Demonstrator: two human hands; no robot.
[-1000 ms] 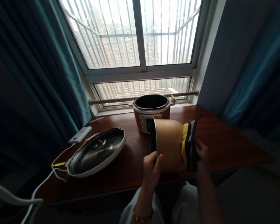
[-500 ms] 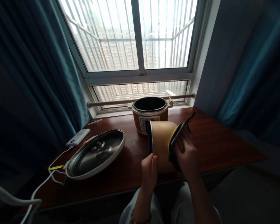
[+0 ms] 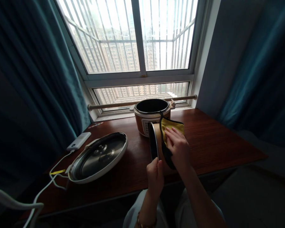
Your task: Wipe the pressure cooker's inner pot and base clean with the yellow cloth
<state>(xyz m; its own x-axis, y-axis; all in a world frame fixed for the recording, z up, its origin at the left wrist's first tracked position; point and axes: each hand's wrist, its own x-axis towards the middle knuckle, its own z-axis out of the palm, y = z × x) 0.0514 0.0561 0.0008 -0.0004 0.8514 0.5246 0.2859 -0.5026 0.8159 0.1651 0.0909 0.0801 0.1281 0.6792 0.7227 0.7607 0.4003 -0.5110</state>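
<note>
My left hand (image 3: 155, 174) pinches the rim of a tan inner pot (image 3: 156, 144) that lies on its side over the table's front edge, mouth to the left. My right hand (image 3: 178, 148) lies flat on a yellow and black cloth (image 3: 172, 126), pressing it against the pot's outer wall near the rim. Behind them stands the orange cooker body (image 3: 152, 114), open and without a lid.
The cooker lid (image 3: 98, 156) rests upside down on the wooden table (image 3: 216, 139) at the left. A white power bank (image 3: 79, 141) with a white cable (image 3: 49, 179) lies further left. Teal curtains hang on both sides of the barred window (image 3: 137, 47).
My right hand slid the cloth leftward from the pot's base along its side toward the rim. The left hand stayed on the rim. The view drifted slightly.
</note>
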